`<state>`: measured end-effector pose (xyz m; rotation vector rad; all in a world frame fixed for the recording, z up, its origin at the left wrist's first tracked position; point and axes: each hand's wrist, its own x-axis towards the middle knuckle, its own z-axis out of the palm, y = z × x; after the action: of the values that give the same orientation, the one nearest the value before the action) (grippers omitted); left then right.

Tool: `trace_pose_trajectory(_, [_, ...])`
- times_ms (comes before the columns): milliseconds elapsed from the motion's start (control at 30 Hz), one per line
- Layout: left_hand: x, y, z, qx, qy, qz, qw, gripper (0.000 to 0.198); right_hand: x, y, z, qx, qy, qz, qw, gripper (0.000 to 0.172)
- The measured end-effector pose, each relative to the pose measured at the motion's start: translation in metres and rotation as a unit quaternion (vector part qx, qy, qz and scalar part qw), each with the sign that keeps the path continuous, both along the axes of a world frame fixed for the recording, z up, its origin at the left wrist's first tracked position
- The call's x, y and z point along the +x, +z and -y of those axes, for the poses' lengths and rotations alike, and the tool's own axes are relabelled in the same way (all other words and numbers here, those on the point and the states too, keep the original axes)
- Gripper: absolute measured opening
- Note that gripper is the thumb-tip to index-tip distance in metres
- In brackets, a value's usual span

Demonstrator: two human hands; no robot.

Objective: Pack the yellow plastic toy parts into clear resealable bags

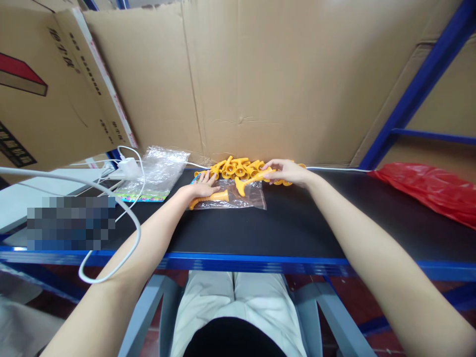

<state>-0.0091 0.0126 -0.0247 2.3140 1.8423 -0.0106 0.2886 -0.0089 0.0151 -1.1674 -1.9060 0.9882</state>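
My right hand (285,172) is closed around one end of a yellow plastic piece (242,187) with a forked, T-like end that points left and down. That piece is over a clear plastic bag (250,201) lying flat on the table. My left hand (204,187) rests with fingers spread on the left part of the bag. Just below this hand, a yellow ribbed tube-like piece (217,197) appears to be inside the bag. Behind both hands lies a heap of yellow plastic pieces (238,168) with round cup-shaped ends.
Clear packaging bags (161,166) with a coloured strip lie left of my left hand. A white charger (129,167) and a looping white cable (138,228) are nearby, the cable crossing my left forearm. Red plastic (427,191) lies at right. Cardboard (278,79) stands behind.
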Motion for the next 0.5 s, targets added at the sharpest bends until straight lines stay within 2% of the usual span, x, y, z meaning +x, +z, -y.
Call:
trace_pose_trajectory(133, [-0.002, -0.001, -0.002, -0.001, 0.000, -0.002, 1.000, 0.077, 0.003, 0.001, -0.001, -0.018, 0.019, 0.013, 1.000, 0.029])
trace_pose_trajectory(300, [-0.009, -0.007, -0.012, 0.003, -0.013, 0.012, 1.000, 0.079, 0.008, 0.011, 0.004, -0.024, -0.039, 0.030, 0.999, 0.024])
trace_pose_trajectory(500, [-0.021, -0.006, -0.016, -0.011, -0.003, 0.006, 1.000, 0.080, 0.012, 0.013, 0.005, -0.034, -0.045, 0.034, 0.998, 0.020])
